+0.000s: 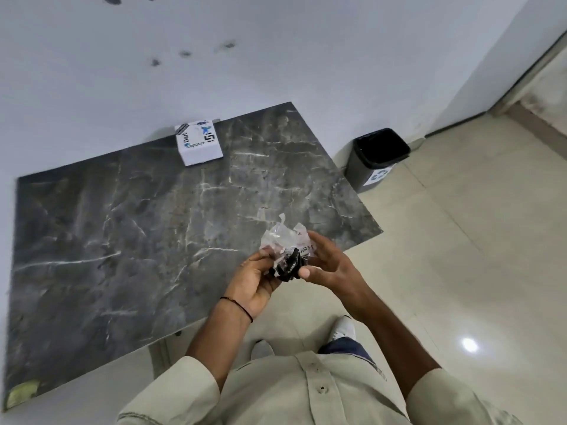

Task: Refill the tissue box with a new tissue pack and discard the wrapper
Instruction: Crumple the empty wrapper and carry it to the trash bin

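A crumpled clear plastic wrapper [283, 243] with black and pink print is bunched between both hands above the table's near right corner. My left hand [254, 283] grips it from below and the left. My right hand [325, 265] closes on it from the right, thumb pressed against the black part. The white tissue box [199, 147], covered with stickers, stands at the far edge of the dark marble table [122, 240], against the wall.
A grey bin [372, 161] with a black liner stands on the tiled floor to the right of the table, beside the wall. A doorway is at the far right. My shoes are on the floor below my hands.
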